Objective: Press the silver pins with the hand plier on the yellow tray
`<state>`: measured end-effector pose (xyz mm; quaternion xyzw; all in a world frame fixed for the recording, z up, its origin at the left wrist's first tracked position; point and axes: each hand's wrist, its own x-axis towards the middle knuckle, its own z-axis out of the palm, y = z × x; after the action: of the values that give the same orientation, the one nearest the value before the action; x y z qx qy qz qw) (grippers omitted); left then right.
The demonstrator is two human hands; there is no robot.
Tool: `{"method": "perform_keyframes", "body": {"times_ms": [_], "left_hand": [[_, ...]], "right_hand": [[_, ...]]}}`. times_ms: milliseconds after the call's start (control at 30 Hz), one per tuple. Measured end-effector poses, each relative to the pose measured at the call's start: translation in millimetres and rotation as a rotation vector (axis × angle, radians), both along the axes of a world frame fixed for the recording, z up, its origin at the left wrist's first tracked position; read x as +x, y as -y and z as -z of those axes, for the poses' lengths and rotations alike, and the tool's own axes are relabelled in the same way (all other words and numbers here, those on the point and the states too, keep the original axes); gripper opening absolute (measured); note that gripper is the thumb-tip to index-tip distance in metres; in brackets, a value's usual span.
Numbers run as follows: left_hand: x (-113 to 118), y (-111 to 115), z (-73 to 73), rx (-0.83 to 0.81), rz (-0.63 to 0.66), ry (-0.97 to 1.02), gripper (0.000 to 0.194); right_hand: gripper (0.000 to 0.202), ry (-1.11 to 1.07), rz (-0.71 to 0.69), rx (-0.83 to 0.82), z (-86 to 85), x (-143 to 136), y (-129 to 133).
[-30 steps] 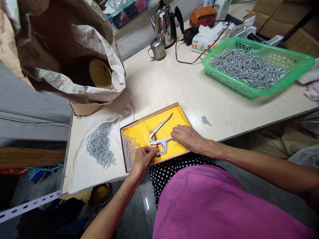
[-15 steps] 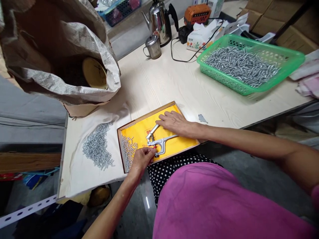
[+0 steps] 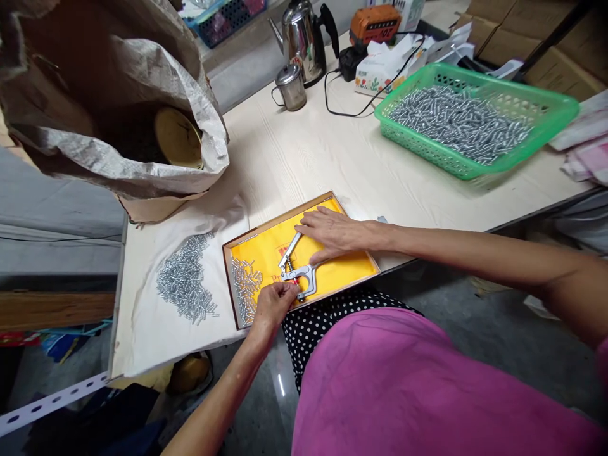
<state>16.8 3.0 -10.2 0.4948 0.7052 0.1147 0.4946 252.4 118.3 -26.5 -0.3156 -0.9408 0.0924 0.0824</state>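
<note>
Silver hand pliers (image 3: pixel 304 273) with a spring and a red part at the jaw lie in a shallow, yellow-lined tray (image 3: pixel 277 221). My right hand (image 3: pixel 332 231) is over their handles, fingers stretched along the upper one and thumb by the lower one. At the jaw, my left hand (image 3: pixel 274 305) has thumb and forefinger pinched together; whatever is between them is too small or hidden to make out. Small metal pins (image 3: pixel 246 288) lie loose at the tray's left end, close to my left hand.
Left of the tray, a pile of metal pins (image 3: pixel 186 278) rests on white cloth (image 3: pixel 147 342). A green basket (image 3: pixel 427 155) of similar pieces stands at the right. An open sack (image 3: pixel 213 149), a metal cup (image 3: pixel 291 88), a kettle (image 3: pixel 304 44) and an orange battery (image 3: pixel 375 25) are farther back.
My right hand's fingers have straightened and its thumb has spread out to the lower handle. My left hand stays pinched at the jaw. The view has shifted slightly.
</note>
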Motion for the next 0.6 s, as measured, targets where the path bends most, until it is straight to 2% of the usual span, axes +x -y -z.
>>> {"method": "perform_keyframes", "body": {"times_ms": [67, 100, 333, 467, 600], "left_hand": [[0.0, -0.2, 0.2, -0.002, 0.003, 0.003, 0.047], [-0.1, -0.4, 0.3, 0.000, 0.006, 0.002, 0.047], [1.0, 0.1, -2.6, 0.004, -0.042, 0.002, 0.048], [3.1, 1.1, -7.9, -0.009, -0.076, 0.022, 0.046], [3.8, 0.1, -10.3, -0.013, -0.057, 0.008, 0.046]], "right_hand": [[0.084, -0.005, -0.057, -0.020, 0.4, 8.2, 5.5], [0.088, -0.006, -0.074, -0.024, -0.3, 11.1, 7.7], [0.077, 0.011, -0.029, -0.034, -14.1, 14.3, 23.7], [0.075, -0.010, -0.011, -0.015, -12.6, 18.0, 29.0], [0.072, -0.031, -0.022, -0.007, -8.3, 23.2, 28.7]]}}
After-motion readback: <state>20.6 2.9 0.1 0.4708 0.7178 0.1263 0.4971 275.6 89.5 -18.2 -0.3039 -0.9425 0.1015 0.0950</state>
